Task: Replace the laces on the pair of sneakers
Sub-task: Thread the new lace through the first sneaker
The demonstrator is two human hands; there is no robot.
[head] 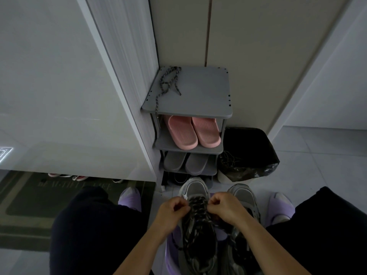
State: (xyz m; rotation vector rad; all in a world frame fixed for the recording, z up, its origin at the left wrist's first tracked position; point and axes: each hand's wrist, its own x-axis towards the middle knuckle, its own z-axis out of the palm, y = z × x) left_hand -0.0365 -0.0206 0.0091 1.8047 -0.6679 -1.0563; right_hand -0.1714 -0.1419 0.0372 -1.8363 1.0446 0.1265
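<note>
The left hand [172,210] and right hand [225,207] each pinch the speckled lace [198,208] on one sneaker [195,187], maybe half done; a spare lace [168,82] lies on the shelf [204,94]

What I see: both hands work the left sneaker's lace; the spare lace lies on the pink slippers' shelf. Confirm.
No. The spare lace lies on the rack's top shelf, above the pink slippers (head view). The left hand and right hand work the lace on the left sneaker.
</note>
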